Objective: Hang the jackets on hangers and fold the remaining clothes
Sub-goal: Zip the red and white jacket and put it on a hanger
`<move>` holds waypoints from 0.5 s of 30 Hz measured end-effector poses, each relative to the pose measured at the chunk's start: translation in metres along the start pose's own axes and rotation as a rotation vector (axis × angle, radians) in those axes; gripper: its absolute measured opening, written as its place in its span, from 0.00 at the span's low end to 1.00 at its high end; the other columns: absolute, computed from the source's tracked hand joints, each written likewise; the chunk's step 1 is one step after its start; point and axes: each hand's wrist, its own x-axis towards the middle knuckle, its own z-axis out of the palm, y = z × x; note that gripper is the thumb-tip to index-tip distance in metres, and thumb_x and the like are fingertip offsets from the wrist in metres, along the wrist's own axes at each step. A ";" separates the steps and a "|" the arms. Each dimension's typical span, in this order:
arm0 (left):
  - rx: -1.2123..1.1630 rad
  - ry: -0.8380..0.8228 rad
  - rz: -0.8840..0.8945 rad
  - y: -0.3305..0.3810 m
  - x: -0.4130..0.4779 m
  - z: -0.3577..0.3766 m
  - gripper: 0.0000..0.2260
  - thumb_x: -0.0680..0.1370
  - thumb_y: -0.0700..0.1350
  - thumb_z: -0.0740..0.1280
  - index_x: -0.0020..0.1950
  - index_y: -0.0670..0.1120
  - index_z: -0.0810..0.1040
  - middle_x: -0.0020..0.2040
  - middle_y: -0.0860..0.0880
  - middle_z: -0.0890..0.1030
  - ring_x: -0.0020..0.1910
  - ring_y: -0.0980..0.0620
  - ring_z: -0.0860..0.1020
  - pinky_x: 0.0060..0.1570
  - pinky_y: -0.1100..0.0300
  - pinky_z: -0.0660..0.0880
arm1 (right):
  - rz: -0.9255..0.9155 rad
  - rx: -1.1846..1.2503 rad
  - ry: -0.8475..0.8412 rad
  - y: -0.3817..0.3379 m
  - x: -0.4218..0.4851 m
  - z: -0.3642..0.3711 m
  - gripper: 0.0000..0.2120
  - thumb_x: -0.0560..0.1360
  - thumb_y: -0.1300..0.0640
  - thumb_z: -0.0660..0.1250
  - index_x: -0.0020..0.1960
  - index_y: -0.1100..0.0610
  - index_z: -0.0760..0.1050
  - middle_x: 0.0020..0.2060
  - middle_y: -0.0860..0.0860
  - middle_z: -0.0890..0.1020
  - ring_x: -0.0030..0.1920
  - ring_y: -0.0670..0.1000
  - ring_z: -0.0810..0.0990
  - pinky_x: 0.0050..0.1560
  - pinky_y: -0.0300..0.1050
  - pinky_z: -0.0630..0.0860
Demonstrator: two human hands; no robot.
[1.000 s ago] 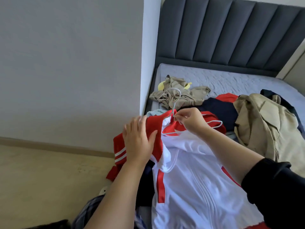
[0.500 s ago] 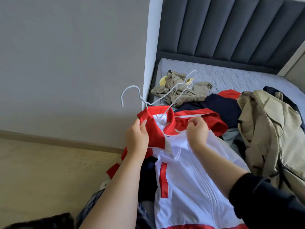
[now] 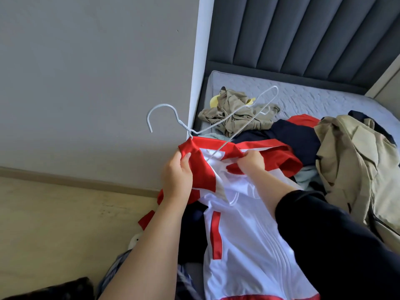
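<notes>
Two hands, both on the red-and-white track jacket [image 3: 242,245]. The left hand [image 3: 176,180] grips the red collar/shoulder at abt 9 o'clock of the neck opening, thumb on top of the cloth, fingers tucked behind. The right hand [image 3: 251,162] is curled into the neck at 3 o'clock, pinching red fabric. Can't tell if it also holds wire.

Between them, the white wire hanger [image 3: 218,121] runs into the neck opening. Its hook pokes out at 10 o'clock against the grey wall [image 3: 97,83]. One arm seems to sit under the collar on the left-hand side. The other arm juts free toward 1 o'clock, over the mattress [image 3: 313,98]. The jacket body trails down to 6 o'clock, front up, draped over the bed edge.

Step in hand, prob.: threading the hanger into this jacket, roughly half in. The next move likely calls for tipping the free arm down and drawing the right shoulder over it, w/ the left grip kept firm so the seated side doesn't slide off. The fabric looks slick.

Plenty left: a khaki jacket [image 3: 350,165] heaped at 3 o'clock, a navy garment [image 3: 281,137] at 2, and a crumpled olive garment [image 3: 236,113] at 12, none hung or folded yet.
</notes>
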 end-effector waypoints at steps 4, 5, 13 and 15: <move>0.078 -0.054 -0.018 -0.007 0.000 0.001 0.11 0.80 0.42 0.63 0.42 0.37 0.77 0.41 0.37 0.81 0.41 0.36 0.76 0.36 0.60 0.57 | -0.025 0.229 0.084 0.016 0.013 -0.048 0.05 0.70 0.64 0.69 0.45 0.60 0.82 0.38 0.54 0.82 0.45 0.54 0.80 0.46 0.44 0.76; 0.104 -0.088 0.004 -0.008 -0.001 0.002 0.10 0.80 0.42 0.63 0.45 0.36 0.78 0.42 0.36 0.81 0.43 0.36 0.77 0.37 0.60 0.59 | -0.024 0.261 0.100 0.019 0.017 -0.065 0.07 0.71 0.66 0.68 0.47 0.61 0.82 0.36 0.52 0.80 0.43 0.52 0.79 0.42 0.40 0.75; 0.322 -0.197 0.112 -0.013 -0.014 0.003 0.09 0.80 0.40 0.62 0.51 0.37 0.80 0.47 0.38 0.82 0.48 0.37 0.79 0.47 0.52 0.71 | -0.081 0.142 0.125 0.021 0.028 -0.155 0.06 0.68 0.69 0.70 0.40 0.60 0.82 0.29 0.50 0.77 0.28 0.49 0.73 0.25 0.34 0.73; 0.363 -0.209 0.065 -0.013 -0.016 0.005 0.10 0.81 0.42 0.60 0.52 0.38 0.79 0.49 0.40 0.81 0.50 0.38 0.78 0.48 0.52 0.71 | -0.130 0.041 0.129 0.016 0.023 -0.158 0.09 0.68 0.69 0.66 0.34 0.57 0.80 0.28 0.51 0.77 0.28 0.51 0.74 0.27 0.38 0.73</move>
